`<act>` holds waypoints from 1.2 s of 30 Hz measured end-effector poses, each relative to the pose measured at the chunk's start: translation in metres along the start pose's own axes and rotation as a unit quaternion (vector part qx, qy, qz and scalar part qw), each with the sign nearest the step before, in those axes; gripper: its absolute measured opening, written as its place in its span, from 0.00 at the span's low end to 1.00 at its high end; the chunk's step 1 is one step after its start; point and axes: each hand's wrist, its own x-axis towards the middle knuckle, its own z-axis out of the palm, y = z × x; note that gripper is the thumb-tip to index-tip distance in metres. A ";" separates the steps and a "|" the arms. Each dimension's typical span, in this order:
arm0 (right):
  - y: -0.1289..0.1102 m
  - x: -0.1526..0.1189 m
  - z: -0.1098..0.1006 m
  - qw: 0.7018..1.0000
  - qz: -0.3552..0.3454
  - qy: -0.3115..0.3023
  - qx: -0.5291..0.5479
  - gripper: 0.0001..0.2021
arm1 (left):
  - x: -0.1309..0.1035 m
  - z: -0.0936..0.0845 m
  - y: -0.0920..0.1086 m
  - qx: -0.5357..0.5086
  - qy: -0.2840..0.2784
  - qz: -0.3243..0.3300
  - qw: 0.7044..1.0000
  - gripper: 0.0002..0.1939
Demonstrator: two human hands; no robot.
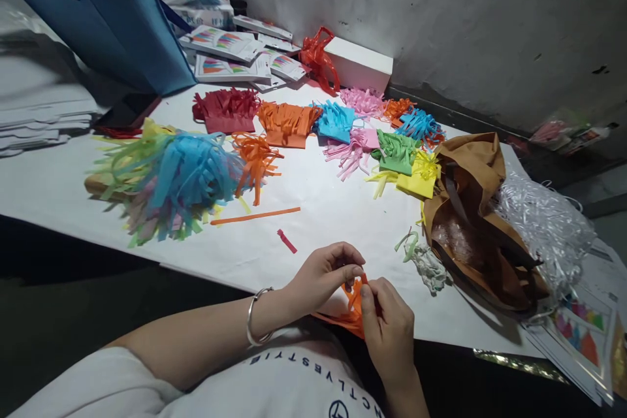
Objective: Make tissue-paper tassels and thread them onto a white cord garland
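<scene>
Orange fringed tissue (355, 305) is pinched at its top between the fingertips of the left hand (326, 277) and the right hand (389, 317), near the table's front edge. Beyond lie a flat orange strip (255, 215) and a small crimson twist (287, 241). Farther out, shaggy blue streamers (193, 173) heap at left; a creased brown fabric bag (470, 176) slumps at right, beside crinkly clear plastic (543, 228).

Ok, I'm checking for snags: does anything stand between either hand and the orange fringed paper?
Nothing visible does. The right hand pinches the orange fringed paper, with the left hand at its upper end. The dark pink strip lies beyond, clear of both.
</scene>
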 end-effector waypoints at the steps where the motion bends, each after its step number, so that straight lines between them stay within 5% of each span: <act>1: 0.001 0.000 -0.002 1.000 -0.005 -0.014 -0.003 0.12 | 0.000 -0.001 0.000 0.012 -0.006 -0.001 1.000 0.08; 8: 0.008 0.002 -0.011 0.998 -0.002 -0.067 0.008 0.11 | -0.002 -0.009 0.004 0.175 -0.080 0.039 0.981 0.05; 13: 0.012 0.001 -0.008 0.993 0.033 -0.090 0.064 0.10 | -0.003 -0.011 0.003 0.228 -0.067 0.065 0.969 0.05; 21: 0.020 -0.004 0.000 0.993 0.055 -0.090 0.057 0.09 | 0.004 -0.017 -0.003 0.139 -0.035 -0.071 0.987 0.09; 26: 0.023 -0.007 0.007 0.995 -0.006 -0.102 0.000 0.07 | 0.002 -0.026 0.001 0.136 -0.070 -0.087 0.984 0.10; 33: 0.025 -0.007 0.023 0.994 -0.051 -0.092 0.003 0.07 | -0.018 -0.049 0.010 0.232 -0.048 0.029 0.971 0.09; 36: 0.028 -0.007 0.027 0.999 0.006 -0.038 0.014 0.16 | -0.027 -0.078 0.032 0.228 0.012 0.078 0.970 0.11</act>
